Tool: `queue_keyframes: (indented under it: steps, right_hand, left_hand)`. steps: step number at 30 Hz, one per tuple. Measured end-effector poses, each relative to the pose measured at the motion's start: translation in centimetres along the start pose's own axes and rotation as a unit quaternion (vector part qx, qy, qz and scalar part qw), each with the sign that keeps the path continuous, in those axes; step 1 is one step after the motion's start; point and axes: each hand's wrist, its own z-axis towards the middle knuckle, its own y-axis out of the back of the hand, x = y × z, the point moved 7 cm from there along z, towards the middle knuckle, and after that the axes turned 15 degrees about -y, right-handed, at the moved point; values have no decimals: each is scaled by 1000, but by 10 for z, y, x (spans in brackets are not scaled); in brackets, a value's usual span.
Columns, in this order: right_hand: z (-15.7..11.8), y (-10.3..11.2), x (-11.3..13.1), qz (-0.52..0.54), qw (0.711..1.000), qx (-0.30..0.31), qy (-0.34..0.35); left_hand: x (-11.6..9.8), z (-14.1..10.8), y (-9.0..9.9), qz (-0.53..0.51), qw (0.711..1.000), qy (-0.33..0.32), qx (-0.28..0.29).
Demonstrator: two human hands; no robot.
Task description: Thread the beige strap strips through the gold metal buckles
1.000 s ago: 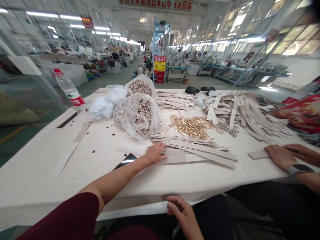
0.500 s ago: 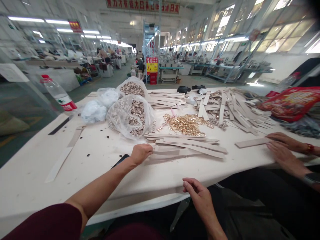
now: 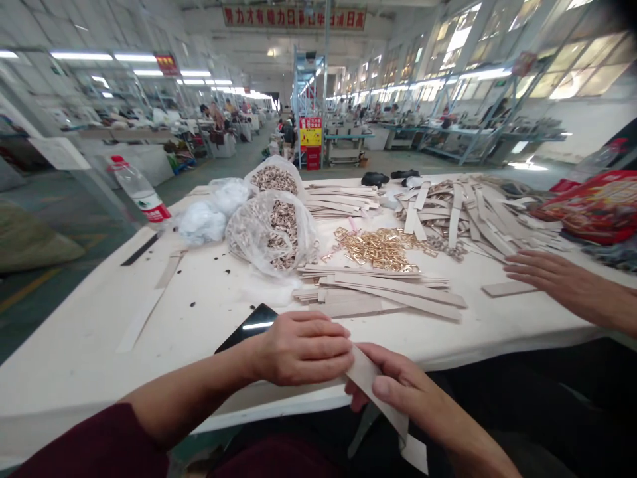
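Note:
A beige strap (image 3: 365, 375) runs between my hands at the table's front edge, its lower end hanging down and bent. My left hand (image 3: 303, 348) is closed over the strap's upper end. Lower along it, my right hand (image 3: 393, 378) grips the strap between thumb and fingers. Just beyond my hands lies a stack of similar straps (image 3: 388, 292). Behind that stack is a heap of gold metal buckles (image 3: 381, 249). A dark phone (image 3: 249, 326) lies under my left forearm, partly covered.
Clear plastic bags of small rings (image 3: 271, 232) stand mid-table beside a bottle (image 3: 142, 192). More straps (image 3: 458, 206) are piled at the back right. A co-worker's hand (image 3: 562, 279) rests near another strap (image 3: 507, 289). One long strap (image 3: 154, 299) lies at left.
My left hand has drawn a strap from the stack toward me. My right hand has come up and taken hold of it. The co-worker's hand has lifted and shifted.

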Motion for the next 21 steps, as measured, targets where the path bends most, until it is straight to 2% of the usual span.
queue_keyframes:
  steps: [1,2,3,4,5,7,9,10,11,12,14,18,21]
  right_hand:
    - [4,-3,-14,65,996,43,-42]
    - [7,-1,-27,112,990,51,-73]
    - [9,4,-39,139,985,31,-95]
    - [10,12,-48,149,983,-5,-106]
    - [9,20,-54,146,982,-40,-110]
    - [3,35,-55,117,983,-89,-112]
    - [-5,48,-43,61,984,-118,-114]
    - [-9,54,-35,26,985,-127,-116]
    - [-13,59,-26,-11,984,-133,-118]
    - [-17,63,-18,-44,982,-138,-120]
    - [-21,68,-11,-84,979,-135,-130]
    - [-20,66,-22,-42,979,-65,-189]
    - [-13,72,-21,13,978,-39,-206]
  left_hand:
    - [2,-4,-15,-41,999,16,-13]
    - [9,-9,-28,-80,994,59,-35]
    - [20,-16,-39,-116,982,128,-71]
    - [32,-26,-49,-157,957,214,-118]
    - [44,-37,-61,-214,914,302,-166]
    - [57,-53,-90,-374,785,436,-231]
    - [56,-51,-116,-533,651,472,-263]
    - [54,-46,-123,-585,602,467,-280]
    - [53,-41,-126,-615,569,455,-301]
    - [52,-36,-126,-632,550,441,-321]
    - [48,-27,-128,-652,538,421,-328]
    - [38,-18,-142,-681,542,416,-263]
    - [54,-16,-144,-667,563,413,-262]
